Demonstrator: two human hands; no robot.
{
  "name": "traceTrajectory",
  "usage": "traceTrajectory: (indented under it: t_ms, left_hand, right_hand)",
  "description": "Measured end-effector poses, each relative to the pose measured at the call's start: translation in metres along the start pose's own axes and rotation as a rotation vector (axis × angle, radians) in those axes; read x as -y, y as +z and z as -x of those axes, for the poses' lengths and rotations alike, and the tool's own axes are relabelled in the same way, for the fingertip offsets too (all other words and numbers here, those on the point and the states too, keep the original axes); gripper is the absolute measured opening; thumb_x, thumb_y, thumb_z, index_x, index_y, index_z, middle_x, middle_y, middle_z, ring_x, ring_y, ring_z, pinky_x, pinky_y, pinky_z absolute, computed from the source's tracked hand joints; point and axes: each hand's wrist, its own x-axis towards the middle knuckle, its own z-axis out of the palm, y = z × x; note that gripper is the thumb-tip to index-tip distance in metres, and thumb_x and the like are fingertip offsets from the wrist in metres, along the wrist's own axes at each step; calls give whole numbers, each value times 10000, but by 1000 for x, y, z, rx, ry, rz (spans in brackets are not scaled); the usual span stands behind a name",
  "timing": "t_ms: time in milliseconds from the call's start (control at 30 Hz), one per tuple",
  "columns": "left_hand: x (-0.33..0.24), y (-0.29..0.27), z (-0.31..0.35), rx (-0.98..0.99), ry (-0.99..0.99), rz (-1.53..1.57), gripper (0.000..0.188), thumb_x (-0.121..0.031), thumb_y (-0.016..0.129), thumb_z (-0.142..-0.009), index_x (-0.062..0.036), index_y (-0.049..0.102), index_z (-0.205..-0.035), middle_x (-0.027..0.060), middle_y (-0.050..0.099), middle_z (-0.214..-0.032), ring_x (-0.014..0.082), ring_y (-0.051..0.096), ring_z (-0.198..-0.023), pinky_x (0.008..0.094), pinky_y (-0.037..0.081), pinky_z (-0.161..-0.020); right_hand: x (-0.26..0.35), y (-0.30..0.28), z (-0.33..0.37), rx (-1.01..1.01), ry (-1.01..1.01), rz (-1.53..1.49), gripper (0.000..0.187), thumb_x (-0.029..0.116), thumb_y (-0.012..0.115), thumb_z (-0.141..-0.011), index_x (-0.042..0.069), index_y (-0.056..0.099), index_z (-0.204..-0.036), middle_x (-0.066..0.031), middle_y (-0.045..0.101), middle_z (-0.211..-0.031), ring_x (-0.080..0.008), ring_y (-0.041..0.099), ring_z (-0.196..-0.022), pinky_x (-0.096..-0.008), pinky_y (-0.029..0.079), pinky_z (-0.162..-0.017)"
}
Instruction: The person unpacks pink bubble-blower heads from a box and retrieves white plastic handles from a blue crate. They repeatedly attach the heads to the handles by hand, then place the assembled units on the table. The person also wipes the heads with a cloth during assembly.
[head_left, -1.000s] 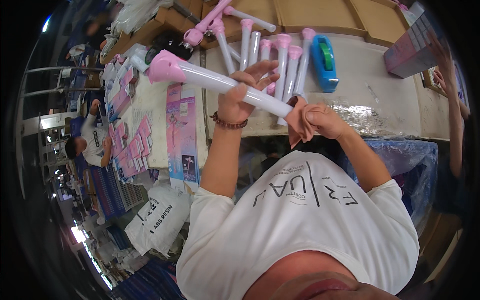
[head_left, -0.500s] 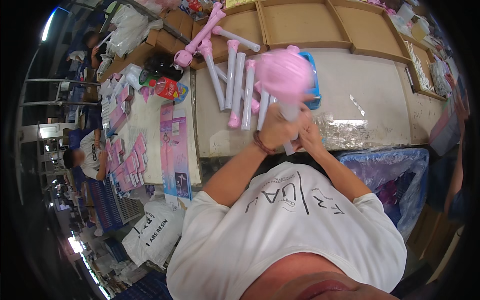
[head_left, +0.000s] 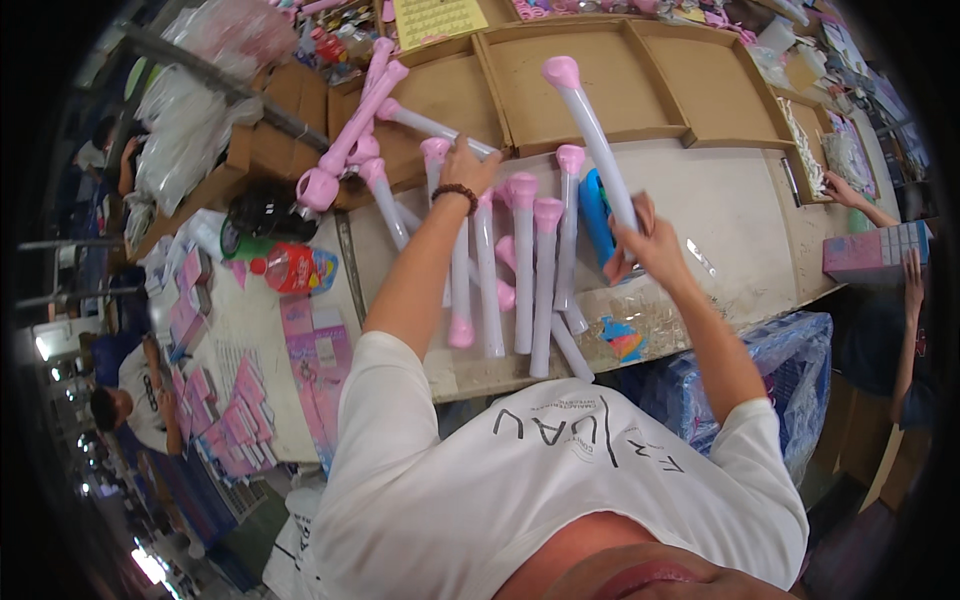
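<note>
My right hand point(head_left: 648, 240) is closed around the lower end of a white tube with a pink flared cap point(head_left: 595, 135), which tilts up and away to the left. My left hand point(head_left: 467, 172), a beaded bracelet on its wrist, reaches over the lying tubes. Its fingers are curled on a slanting white tube with a pink end point(head_left: 420, 122). Several similar tubes point(head_left: 522, 260) lie side by side on the table between my arms, most with pink caps at the far end. A blue object point(head_left: 597, 215) sits partly hidden behind my right hand.
Cardboard trays point(head_left: 585, 90) line the table's far side. Pink jointed tube pieces point(head_left: 350, 140) lie at far left, near a red-labelled bottle point(head_left: 290, 268). A plastic-lined blue crate point(head_left: 740, 370) stands below the right edge. Another person's hand point(head_left: 845, 190) is at far right.
My hands have parted: the left moved to the lying tubes, the right now holds one tube. The blurred pink thing above my hands is gone from there. More capped tubes show on the table.
</note>
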Motion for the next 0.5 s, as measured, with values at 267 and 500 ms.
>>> traceTrajectory:
  t_ms: [267,500]
  left_hand:
    - [20,18,-74,262,-297,95,642,-398,594,-798,-1,457,-1283,271,624,-1080,367,630,-967,420,494,-854]
    - [-1,17,-70,86,-372,363,445,-304,573,-814,-31,595,-1165,185,671,-962,257,674,-638,329,541,-591]
  right_hand:
    - [44,-28,-152,-322,-416,691,375,370,471,-943,9,568,-958,-58,565,-702,-141,593,-713,-274,433,-605]
    - [39,-41,-100,-74,59,737,378,389,415,-968,65,610,-954,-100,584,-785,-166,649,-763,-301,470,-731]
